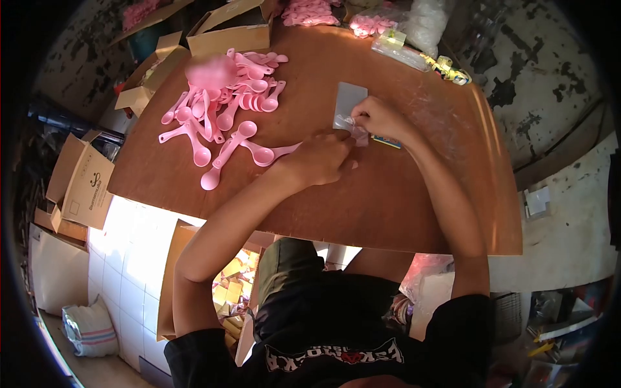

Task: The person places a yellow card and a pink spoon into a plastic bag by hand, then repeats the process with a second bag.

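A stack of clear plastic bags [351,97] lies flat on the brown table, just beyond my hands. My right hand [383,119] is closed in a pinch on the crumpled edge of a plastic bag. From the left, my left hand [321,157] reaches in with bent fingers closed at the same bag's lower end; its fingertips are partly hidden. Beside my left wrist lie pink measuring spoons [262,154], some touching the larger pile [220,97] at the left. A small blue and yellow printed card [387,141] shows partly under my right wrist.
Cardboard boxes [231,26] stand at the table's far left edge. Along the back lie bagged pink pieces [309,11], clear plastic packs [398,55] and a yellow roll-like item [449,70]. An open carton of small yellow packets [233,284] sits below the table's near edge.
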